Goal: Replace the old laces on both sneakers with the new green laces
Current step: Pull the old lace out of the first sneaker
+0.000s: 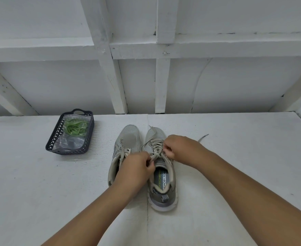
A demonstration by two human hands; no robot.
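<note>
Two grey sneakers stood side by side near the centre of the frame on a white table (39, 183), with their toes pointing to the top of the picture. The right sneaker (161, 167) was open to the camera, so the printed insole inside it was visible. The left sneaker (124, 150) was partly covered by the left forearm.

Both hands were working on the old laces (155, 148) of the right sneaker, which were still threaded through the eyelets. The left hand (137, 167) was closed, with its fingers curled and pinching a piece of lace at the lower part of the lacing. The right hand (178, 150) was also closed, and its fingertips pinched the lace a little higher, at the right side of the lacing. One loose end of the lace (203, 137) lay on the table to the right of the right hand.

The new green laces (76, 127) lay inside a clear plastic bag (70, 141) in a dark basket (57, 137) with a lattice wall, at the middle left of the frame, well apart from the sneakers. Behind the table there was a white wall (234, 82) with white beams.
</note>
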